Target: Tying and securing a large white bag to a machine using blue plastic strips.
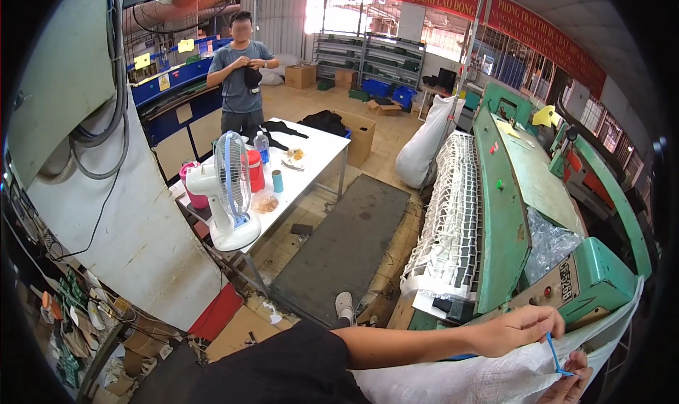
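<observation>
At the lower right, my left hand [520, 328] reaches across with its fingers pinched at the upper end of a short blue string [553, 352]. The string's lower end meets the fingertips of my right hand [574, 381], which is closed on it at the picture's lower edge. Beneath both hands lies a white woven sack [467, 379], its cloth bunched close to my right hand. My right forearm is out of view.
A green machine [506, 227] with white netting [449, 213] stands beside the sack. Left are a white table [318, 149], a fan [230, 192] and bottles. Behind the table a person [242, 72] handles a black item. A dark mat [339, 241] covers the walkway.
</observation>
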Demonstrator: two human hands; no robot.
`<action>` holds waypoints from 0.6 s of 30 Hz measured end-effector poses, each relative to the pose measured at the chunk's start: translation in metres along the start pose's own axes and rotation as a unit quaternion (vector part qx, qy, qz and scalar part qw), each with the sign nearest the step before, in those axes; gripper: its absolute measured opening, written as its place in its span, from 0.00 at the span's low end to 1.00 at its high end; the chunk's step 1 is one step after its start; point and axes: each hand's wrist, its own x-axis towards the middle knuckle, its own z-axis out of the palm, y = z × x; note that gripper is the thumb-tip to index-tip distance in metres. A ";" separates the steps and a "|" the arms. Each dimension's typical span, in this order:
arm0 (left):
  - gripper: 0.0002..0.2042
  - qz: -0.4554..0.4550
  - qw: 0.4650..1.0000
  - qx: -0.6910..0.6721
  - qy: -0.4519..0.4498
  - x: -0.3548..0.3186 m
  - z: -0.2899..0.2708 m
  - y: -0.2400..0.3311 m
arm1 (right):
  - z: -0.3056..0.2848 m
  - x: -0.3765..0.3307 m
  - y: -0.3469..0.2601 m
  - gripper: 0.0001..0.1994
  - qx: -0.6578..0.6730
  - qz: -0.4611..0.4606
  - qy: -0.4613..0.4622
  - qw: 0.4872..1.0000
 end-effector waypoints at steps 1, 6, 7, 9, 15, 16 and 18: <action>0.17 0.000 1.000 0.000 0.003 0.004 0.009 0.001 | 0.008 0.002 -0.006 0.07 0.064 0.012 -0.017 0.998; 0.16 0.009 0.923 -0.379 -0.072 0.007 0.040 0.001 | -0.009 0.000 -0.003 0.12 0.243 0.052 -0.089 0.965; 0.15 0.018 0.925 -0.373 -0.070 0.006 0.040 -0.004 | -0.003 -0.004 -0.010 0.12 0.244 0.050 -0.093 0.964; 0.15 0.015 0.938 -0.340 -0.059 0.005 0.037 -0.006 | 0.005 -0.009 -0.016 0.14 0.193 0.101 -0.018 0.976; 0.15 -0.027 0.966 -0.256 -0.037 -0.004 0.026 0.008 | -0.007 -0.014 -0.018 0.12 0.232 0.123 -0.047 0.964; 0.16 -0.031 0.965 -0.257 -0.041 -0.006 0.025 0.007 | -0.009 -0.015 -0.017 0.12 0.231 0.144 -0.048 0.961; 0.16 -0.047 0.966 -0.250 -0.044 -0.011 0.025 0.007 | -0.013 -0.024 -0.017 0.12 0.239 0.144 -0.048 0.959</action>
